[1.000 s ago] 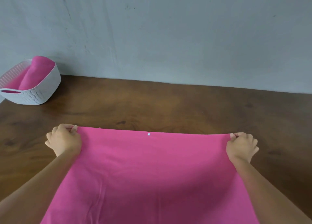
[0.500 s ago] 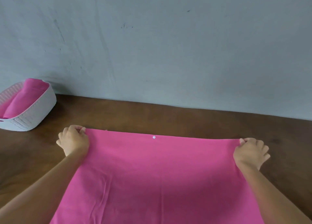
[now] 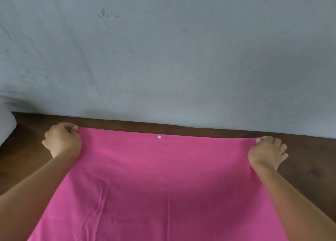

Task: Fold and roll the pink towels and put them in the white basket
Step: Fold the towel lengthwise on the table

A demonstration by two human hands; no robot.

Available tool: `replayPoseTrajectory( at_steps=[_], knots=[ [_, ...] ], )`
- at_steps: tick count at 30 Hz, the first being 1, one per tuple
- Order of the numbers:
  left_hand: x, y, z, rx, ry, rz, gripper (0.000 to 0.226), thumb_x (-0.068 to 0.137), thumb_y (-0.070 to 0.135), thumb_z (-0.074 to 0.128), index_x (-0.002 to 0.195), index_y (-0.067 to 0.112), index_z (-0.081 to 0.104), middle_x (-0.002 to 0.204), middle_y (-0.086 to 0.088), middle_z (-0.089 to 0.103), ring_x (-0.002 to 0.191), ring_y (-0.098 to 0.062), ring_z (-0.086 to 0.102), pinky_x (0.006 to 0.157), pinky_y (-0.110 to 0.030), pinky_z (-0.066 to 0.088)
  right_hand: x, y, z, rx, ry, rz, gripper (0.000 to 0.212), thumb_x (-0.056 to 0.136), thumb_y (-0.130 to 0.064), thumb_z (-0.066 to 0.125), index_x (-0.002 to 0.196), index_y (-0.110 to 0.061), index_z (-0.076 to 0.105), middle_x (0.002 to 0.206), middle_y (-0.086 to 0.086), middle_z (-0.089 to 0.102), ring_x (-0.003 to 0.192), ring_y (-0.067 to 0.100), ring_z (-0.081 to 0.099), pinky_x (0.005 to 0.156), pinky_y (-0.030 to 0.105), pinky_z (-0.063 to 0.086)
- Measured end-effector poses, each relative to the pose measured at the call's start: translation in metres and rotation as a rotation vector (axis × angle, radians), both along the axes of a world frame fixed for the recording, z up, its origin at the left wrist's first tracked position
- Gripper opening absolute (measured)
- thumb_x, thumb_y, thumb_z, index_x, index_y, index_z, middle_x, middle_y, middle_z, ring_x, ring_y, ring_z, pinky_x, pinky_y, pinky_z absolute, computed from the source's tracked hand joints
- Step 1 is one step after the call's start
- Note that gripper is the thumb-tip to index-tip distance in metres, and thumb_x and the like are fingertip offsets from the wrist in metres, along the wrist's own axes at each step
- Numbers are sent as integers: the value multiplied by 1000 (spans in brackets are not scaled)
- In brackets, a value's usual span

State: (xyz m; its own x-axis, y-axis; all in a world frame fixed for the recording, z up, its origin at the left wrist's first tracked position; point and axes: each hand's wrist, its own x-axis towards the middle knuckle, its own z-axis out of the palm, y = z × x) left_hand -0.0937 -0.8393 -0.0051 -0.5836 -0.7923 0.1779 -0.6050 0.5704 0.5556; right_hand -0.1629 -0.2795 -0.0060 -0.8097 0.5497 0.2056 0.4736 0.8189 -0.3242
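A pink towel [image 3: 160, 182] lies spread wide over the brown wooden table [image 3: 309, 168], its far edge close to the wall. A small white dot sits near the middle of that edge. My left hand [image 3: 62, 140] pinches the far left corner of the towel. My right hand [image 3: 267, 152] pinches the far right corner. The towel's near part runs out of the bottom of the frame. Only a blurred sliver of the white basket [image 3: 6, 124] shows at the left edge.
A grey-blue wall [image 3: 163, 50] rises straight behind the table's far edge. Bare wood shows left and right of the towel.
Both hands have carried the towel's far edge away from me, toward the wall. The view has tilted up and right, so the basket has slid almost out of frame at the left.
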Motion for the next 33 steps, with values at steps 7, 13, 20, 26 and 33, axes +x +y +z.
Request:
replayPoseTrajectory(
  at_steps=[7,13,20,26,33],
  knots=[
    [-46,-11,-4,-55,-14,-26,17,93,15,61,102,9,73,110,-27,66,109,-49,55,95,-53,41,-41,-2,-7,15,18,-15,29,101,-17,49,122,3,55,131,26,48,123,41,37,104,52,28],
    [-52,-14,-8,-32,9,-13,17,92,17,62,100,10,74,107,-28,68,107,-48,57,95,-50,42,-49,-1,-10,24,20,-28,31,102,-21,49,122,2,56,132,26,48,124,41,37,105,53,28],
    [-48,-14,3,79,56,-45,19,90,28,72,100,12,73,109,-19,71,110,-42,60,96,-50,47,-52,2,-1,-45,-28,-10,35,102,-26,50,125,-1,59,135,25,47,127,42,38,107,51,29],
    [-25,-10,19,8,-27,-116,36,90,34,71,113,7,65,123,-26,58,119,-45,49,102,-53,42,-26,2,15,-55,-89,211,36,103,-29,50,129,-4,54,136,23,48,127,42,41,104,55,36],
    [28,54,24,-65,-52,-298,38,92,31,70,120,7,60,125,-24,53,120,-44,46,101,-58,36,39,7,21,167,-363,502,63,106,-52,22,158,-17,26,168,1,17,155,22,7,120,50,21]
  ],
)
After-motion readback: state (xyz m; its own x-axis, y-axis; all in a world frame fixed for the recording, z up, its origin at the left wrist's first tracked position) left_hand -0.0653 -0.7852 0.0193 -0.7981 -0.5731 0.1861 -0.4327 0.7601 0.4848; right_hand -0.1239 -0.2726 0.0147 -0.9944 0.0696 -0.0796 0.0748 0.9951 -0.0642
